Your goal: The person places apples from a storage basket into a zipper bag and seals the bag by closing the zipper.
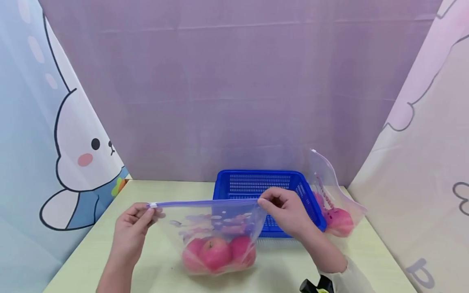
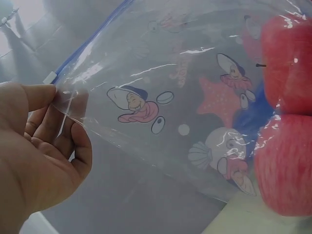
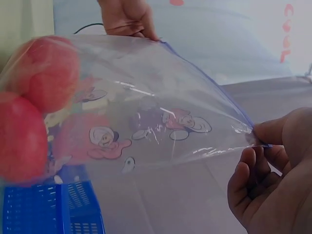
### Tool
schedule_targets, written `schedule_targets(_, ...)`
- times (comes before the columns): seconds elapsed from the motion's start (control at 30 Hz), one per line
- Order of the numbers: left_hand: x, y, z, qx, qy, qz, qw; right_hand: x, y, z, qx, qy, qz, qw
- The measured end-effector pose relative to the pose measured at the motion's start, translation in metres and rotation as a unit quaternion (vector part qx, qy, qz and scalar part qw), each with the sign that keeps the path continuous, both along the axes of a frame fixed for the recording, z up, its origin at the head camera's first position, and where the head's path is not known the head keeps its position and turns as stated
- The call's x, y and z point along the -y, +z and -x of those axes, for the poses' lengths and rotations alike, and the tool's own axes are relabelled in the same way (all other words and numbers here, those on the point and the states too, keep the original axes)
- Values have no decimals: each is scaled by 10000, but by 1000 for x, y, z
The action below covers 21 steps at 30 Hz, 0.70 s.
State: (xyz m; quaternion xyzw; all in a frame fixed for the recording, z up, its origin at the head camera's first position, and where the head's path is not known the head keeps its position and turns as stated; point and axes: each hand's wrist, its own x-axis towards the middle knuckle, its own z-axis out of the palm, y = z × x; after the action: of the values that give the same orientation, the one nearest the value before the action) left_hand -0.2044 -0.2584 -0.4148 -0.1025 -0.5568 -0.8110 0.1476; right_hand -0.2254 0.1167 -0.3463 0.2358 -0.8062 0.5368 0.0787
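A clear slider zip bag (image 1: pixel 220 217) printed with cartoon shells and a starfish hangs stretched between both hands in the head view. Its purple-blue zip runs straight along the top. Several red apples (image 1: pixel 215 253) sit in the bottom of the bag. My left hand (image 1: pixel 128 232) pinches the top left corner, by the white slider (image 1: pixel 153 205). At the opposite corner, my right hand (image 1: pixel 286 209) pinches the zip's end between thumb and index finger. In the left wrist view, the slider (image 2: pixel 50 77) lies right beside the left thumb.
Behind the bag stands a blue plastic basket (image 1: pixel 261 175) with slotted walls. Right of it, another zip bag (image 1: pixel 329 175) with red fruit (image 1: pixel 338 222) stands on the pale table (image 1: pixel 157 268). A black object (image 1: pixel 311 286) shows near the right sleeve. Printed curtains close off the sides.
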Motion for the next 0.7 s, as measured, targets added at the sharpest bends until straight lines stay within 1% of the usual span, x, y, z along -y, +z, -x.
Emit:
schedule_targets(0.13, -12, -5, 10, -132, -150, -85, 9998, -10, 1, -2, 170, -314, -18, 9994)
schedule_targets(0.23, -20, -5, 15, -226, -237, -63, 9994, -19, 2, -2, 328, -507, 15, 9982)
schedule_targets(0.3, -26, -3, 18, -225, -301, 16, 9993, -26, 3, -3, 365, -634, 82, 9973)
schedule_targets(0.47, -43, 1, 22, -194, -314, 357, 9987, -43, 2, -5, 293, -873, 258, 9954)
schedule_targets(0.7, -59, 3, 27, -214, -297, 686, 9970, -59, -2, -5, 181, -1033, 643, 9924)
